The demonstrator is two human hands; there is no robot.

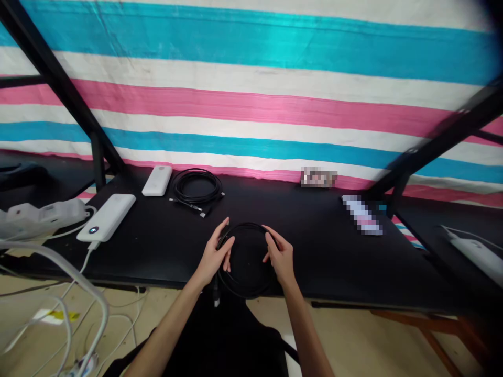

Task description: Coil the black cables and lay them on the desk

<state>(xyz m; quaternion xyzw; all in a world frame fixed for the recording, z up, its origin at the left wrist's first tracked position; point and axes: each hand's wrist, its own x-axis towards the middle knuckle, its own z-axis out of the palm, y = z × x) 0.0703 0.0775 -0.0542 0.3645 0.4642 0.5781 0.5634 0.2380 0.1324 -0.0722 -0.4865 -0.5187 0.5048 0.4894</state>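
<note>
A black cable wound into a round coil (247, 287) is held over the near edge of the black table (322, 251). My left hand (217, 252) grips the coil's left side with fingers curled round the strands. My right hand (280, 254) pinches the right side. One cable end with a plug hangs down below my left hand. Farther back lies a second coiled black cable (196, 187) with its plugs pointing toward me.
Two white power banks (107, 217) (157, 180) rest at the table's left. A white power strip (43, 213) and white cords sit at far left. Black frame struts cross both upper corners before a striped cloth. Another white strip (477, 252) lies far right.
</note>
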